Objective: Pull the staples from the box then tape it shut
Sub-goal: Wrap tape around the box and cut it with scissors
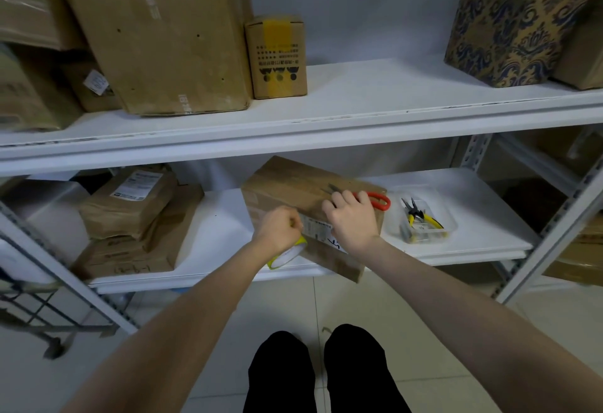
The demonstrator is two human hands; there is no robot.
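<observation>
The brown cardboard box overhangs the lower white shelf. The left hand grips a yellow-edged tape roll; the right hand holds red-handled scissors. Pulling tape could tip the box off.

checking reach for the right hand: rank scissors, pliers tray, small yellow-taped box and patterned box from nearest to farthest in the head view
From the right hand:
1. Scissors, in its grip on the box.
2. Pliers tray, just right, same shelf.
3. Small yellow-taped box, upper shelf, left.
4. Patterned box, upper shelf, far right.
</observation>
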